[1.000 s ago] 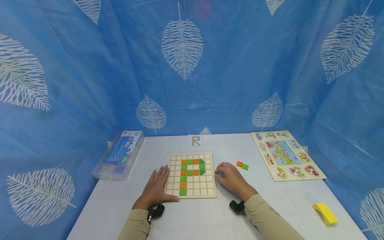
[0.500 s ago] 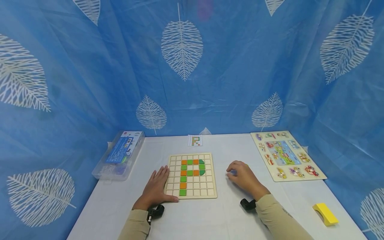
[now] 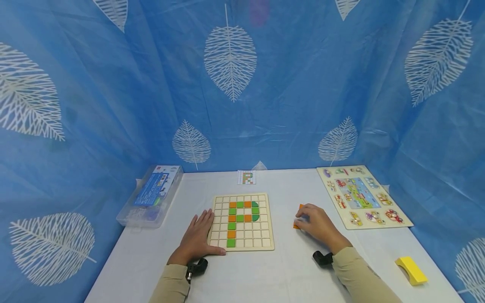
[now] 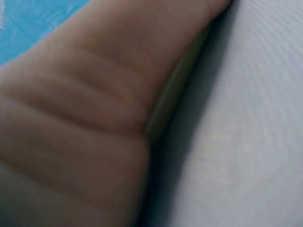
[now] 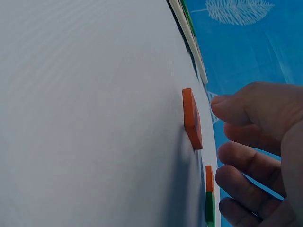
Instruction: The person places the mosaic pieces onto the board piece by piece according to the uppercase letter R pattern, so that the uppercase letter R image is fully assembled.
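Note:
My left hand [image 3: 197, 235] rests with spread fingers along the left edge of a wooden grid board [image 3: 270, 247], thumb at its near corner. Orange and green tiles on the board form a P-like shape, with rounded green pieces [image 3: 255, 217] on its right side. Right of the board, my right hand [image 3: 316, 223] hovers low with loosely bent fingers. Under its thumb lies an orange tile [image 5: 191, 118], a gap showing between them in the right wrist view. Beyond the fingers are another orange tile [image 5: 209, 177] and a green tile [image 5: 210, 208], which the hand hides from the head view.
A small pattern card [image 3: 246, 177] lies behind the board. On the left stands a clear plastic box [image 3: 151, 195]. A picture puzzle board [image 3: 363, 198] lies to the right, with a yellow arched block [image 3: 411, 270] nearer the front.
My right hand has moved rightward from the board's edge, over the loose tiles. An orange tile now shows on the table under its thumb. The left hand has stayed still.

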A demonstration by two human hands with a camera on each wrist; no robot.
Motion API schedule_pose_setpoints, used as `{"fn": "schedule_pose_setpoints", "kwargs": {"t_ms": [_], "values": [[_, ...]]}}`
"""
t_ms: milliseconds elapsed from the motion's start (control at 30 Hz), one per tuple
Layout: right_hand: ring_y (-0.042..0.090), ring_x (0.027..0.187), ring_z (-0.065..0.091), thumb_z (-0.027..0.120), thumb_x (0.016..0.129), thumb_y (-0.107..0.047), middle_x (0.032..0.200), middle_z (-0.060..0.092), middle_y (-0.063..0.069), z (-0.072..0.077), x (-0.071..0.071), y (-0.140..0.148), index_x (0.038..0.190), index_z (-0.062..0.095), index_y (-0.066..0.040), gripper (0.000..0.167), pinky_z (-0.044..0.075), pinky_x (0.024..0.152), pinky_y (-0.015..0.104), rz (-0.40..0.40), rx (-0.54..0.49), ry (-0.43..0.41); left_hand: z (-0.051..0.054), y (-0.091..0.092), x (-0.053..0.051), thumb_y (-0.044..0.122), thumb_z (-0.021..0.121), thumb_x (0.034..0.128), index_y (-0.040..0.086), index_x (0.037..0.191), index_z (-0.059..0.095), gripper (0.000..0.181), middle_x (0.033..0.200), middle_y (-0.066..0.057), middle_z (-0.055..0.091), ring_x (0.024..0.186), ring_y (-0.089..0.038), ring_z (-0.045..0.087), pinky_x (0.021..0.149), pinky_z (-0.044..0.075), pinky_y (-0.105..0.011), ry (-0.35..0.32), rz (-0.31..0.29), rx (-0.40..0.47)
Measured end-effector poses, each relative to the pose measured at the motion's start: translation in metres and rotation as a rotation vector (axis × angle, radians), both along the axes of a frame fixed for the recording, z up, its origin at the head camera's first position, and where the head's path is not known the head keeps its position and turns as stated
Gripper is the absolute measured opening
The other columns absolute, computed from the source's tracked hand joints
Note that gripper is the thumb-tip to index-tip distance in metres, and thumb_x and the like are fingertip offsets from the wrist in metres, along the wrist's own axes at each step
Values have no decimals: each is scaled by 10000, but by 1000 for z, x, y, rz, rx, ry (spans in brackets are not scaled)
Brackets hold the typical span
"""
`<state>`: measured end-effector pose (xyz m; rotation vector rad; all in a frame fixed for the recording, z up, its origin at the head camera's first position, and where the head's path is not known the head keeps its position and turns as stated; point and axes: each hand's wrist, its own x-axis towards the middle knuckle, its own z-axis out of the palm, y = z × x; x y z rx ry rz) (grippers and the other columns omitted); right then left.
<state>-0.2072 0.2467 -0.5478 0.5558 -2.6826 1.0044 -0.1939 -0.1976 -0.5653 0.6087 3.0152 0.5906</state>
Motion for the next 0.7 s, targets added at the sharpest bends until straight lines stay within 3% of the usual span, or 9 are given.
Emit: {"fn": "schedule_pose_setpoints", "kwargs": {"t_ms": [700], "values": [[114,877,630,907,823,-37,913,629,-116,-6,5,7,831,732,-230,260,576,813,399,19,7,-65,-4,-1,-2,921,757,597,-16,1652,265,1494,1707,-153,247,1582,-321,157,1270,61,-525,7,-2,3]]}}
